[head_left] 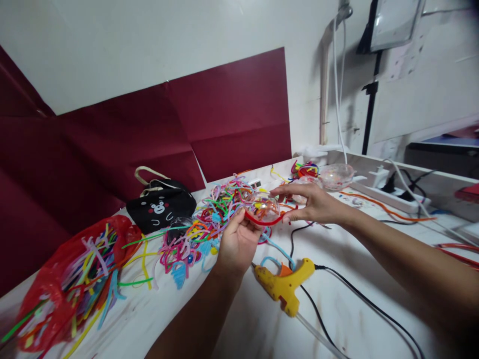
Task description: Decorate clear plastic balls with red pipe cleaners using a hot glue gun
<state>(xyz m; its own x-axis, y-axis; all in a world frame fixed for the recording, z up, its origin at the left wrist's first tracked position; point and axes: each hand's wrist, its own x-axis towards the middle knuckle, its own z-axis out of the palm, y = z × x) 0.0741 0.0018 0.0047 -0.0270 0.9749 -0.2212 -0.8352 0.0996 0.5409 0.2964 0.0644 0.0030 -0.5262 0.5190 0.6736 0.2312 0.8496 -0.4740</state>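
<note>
A red pipe cleaner (264, 221) runs in a shallow curve between my hands, above the table. My left hand (239, 244) is closed, pinching its left end between thumb and fingers. At the other end, my right hand (312, 202) has thumb and index finger apart, with the thumb against or just beside the strip. A clear, rounded plastic piece (267, 207) shows just behind the pipe cleaner; whether a hand touches it I cannot tell. Below my hands, a yellow hot glue gun (282, 284) lies on its side, its nozzle toward my left wrist.
Behind my hands spreads a tangled heap of colourful pipe cleaners (220, 204). A red plastic bag (48, 289) of more strips lies left, near a black pouch (160, 207). Clear bowls (337, 177) and a power strip (396, 194) stand right. Black cords (359, 294) cross the table.
</note>
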